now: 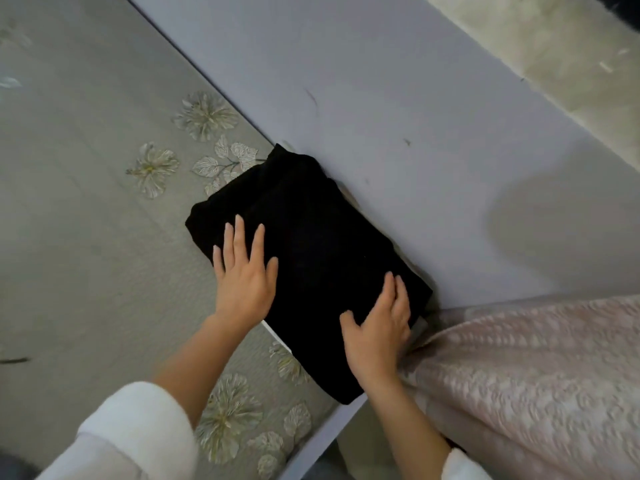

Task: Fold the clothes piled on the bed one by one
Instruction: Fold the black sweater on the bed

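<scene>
Lilac bed [381, 81], folded black garment [311, 237]; left hand [242, 282], right hand [377, 327] pressing it, fingers [239, 237] straight

the person wears a soft white top. the left sleeve [131, 427] is thick and fluffy. only a small bit of the right sleeve [464, 467] shows. both forearms are bare.
</scene>
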Tool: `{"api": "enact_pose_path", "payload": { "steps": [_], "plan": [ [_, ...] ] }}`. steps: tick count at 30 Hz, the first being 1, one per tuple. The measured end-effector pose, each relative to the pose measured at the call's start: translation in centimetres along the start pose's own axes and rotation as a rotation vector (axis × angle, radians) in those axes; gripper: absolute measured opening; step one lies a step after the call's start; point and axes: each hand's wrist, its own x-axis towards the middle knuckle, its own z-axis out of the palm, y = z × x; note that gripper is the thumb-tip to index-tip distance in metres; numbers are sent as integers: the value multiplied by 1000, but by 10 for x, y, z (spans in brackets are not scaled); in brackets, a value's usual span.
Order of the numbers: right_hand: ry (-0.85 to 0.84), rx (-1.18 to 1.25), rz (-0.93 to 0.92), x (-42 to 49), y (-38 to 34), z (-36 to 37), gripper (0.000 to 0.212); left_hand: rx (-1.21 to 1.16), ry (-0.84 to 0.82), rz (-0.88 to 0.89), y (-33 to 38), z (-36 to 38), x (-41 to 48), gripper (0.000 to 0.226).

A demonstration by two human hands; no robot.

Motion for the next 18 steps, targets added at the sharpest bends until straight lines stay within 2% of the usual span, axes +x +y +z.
{"api": "enact_pose_path", "payload": {
  "steps": [1, 3, 5, 7, 10, 13, 14, 16, 18],
  "plan": [
    [-81, -62, -154, 3, -1, 6, 85, 33, -31, 10, -1, 9, -6, 61],
    [-314, -200, -329, 12, 4, 19, 83, 64, -113, -29, -5, 22, -10, 65],
    [-519, -331, -374, 23, 16, 29, 82, 89, -184, -75, -11, 31, -8, 67],
    [-639, -463, -397, 29, 29, 36, 83, 126, -241, -85, -16, 36, -4, 68],
    [-655, -591, -450, 34, 39, 41, 83, 124, -368, -104, -20, 33, 9, 69],
    [-662, -605, -416, 33, 33, 42, 84, 0, -489, -131, -18, 13, 25, 69],
    [-650, -586, -386, 29, 27, 42, 83, -61, -460, -127, -19, 6, 24, 66],
    [-534, -543, -378, 17, 16, 41, 75, -190, -283, -112, -23, -6, 6, 59],
    [-374, -534, -495, -4, 4, 43, 65, -282, -113, -147, -35, -12, -32, 55]
  ]
}}
